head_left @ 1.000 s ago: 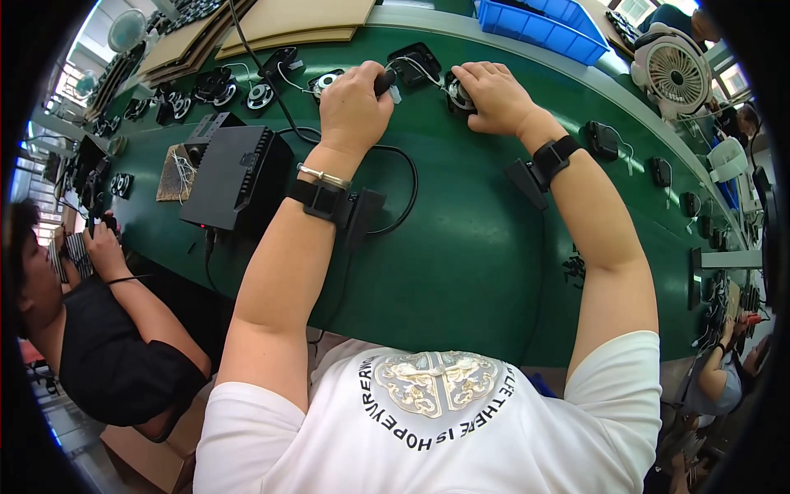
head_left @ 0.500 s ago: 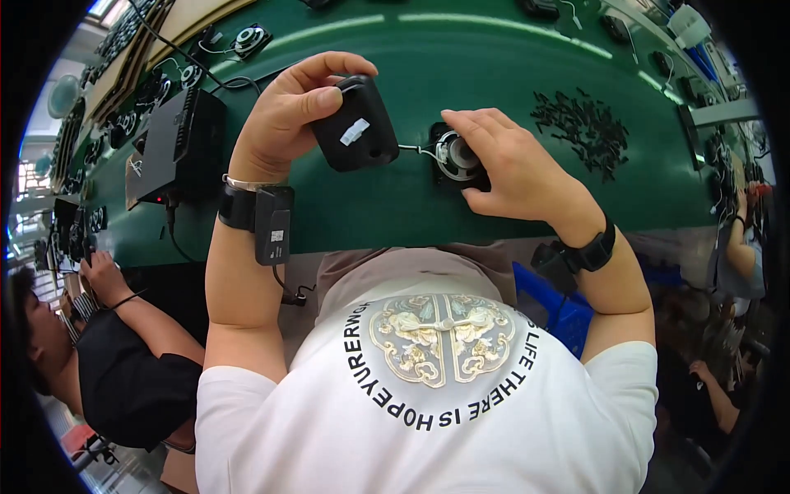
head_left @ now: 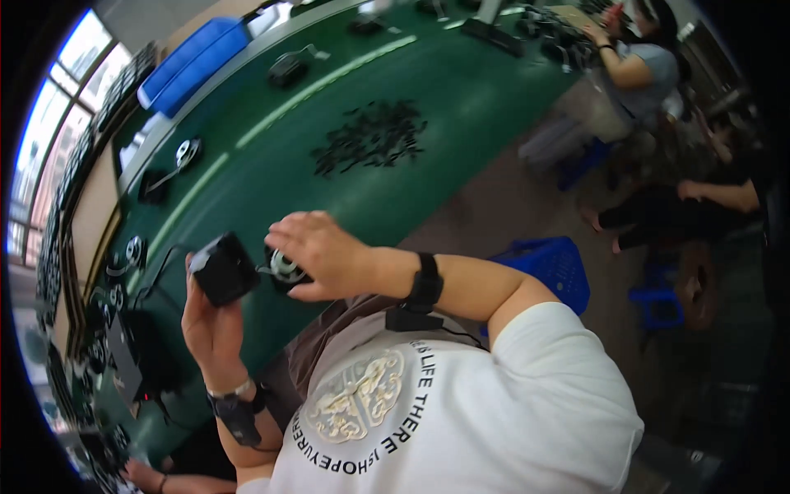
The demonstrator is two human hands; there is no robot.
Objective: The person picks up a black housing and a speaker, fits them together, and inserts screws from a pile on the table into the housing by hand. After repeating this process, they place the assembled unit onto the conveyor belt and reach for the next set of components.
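Observation:
My left hand (head_left: 212, 329) holds a black box-shaped plastic housing (head_left: 224, 270) from below and behind, with its palm turned up and most of its fingers hidden. Just to the right, my right hand (head_left: 333, 255) is closed over a round speaker driver (head_left: 285, 267) in a black square frame. Its fingers lie across the top edge and the thumb sits at the lower side. A short pale wire spans the small gap between housing and speaker. Both are close to the green tabletop; whether they touch it I cannot tell.
Many small black strips (head_left: 370, 138) lie scattered on the green table (head_left: 461, 123). At the left stands a black device (head_left: 140, 354) with a red light. Other speakers (head_left: 188, 152) lie along the far side, near a blue bin (head_left: 193, 66). Another person (head_left: 638, 74) sits at the far right.
My view has swung to the right, so the table runs diagonally. The housing in my left hand has been turned, and its white patch no longer shows. My right hand stays on the speaker.

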